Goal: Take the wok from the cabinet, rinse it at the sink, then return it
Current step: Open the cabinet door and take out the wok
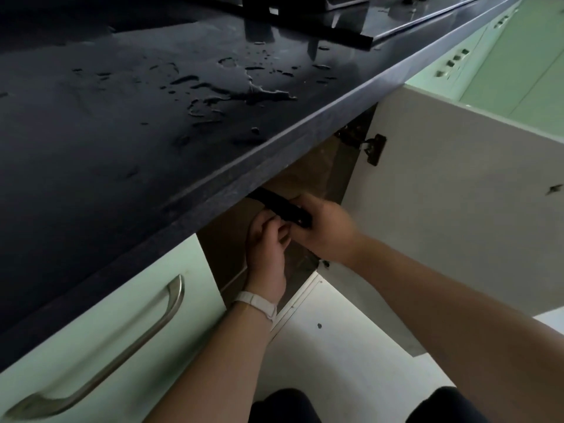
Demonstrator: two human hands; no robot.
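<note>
Forearms rise from our dark-trousered knees toward the open cabinet under the wet black stone countertop. Just below that countertop's front edge, our left hand, white band on the wrist, curls its fingers up under the long black wok handle, and our right hand wraps the handle's outer end. The wok's bowl is hidden farther back under the countertop. We judge it rigid, bowl-heavy and possibly slick, so a two-handed hold on the handle suits it.
</note>
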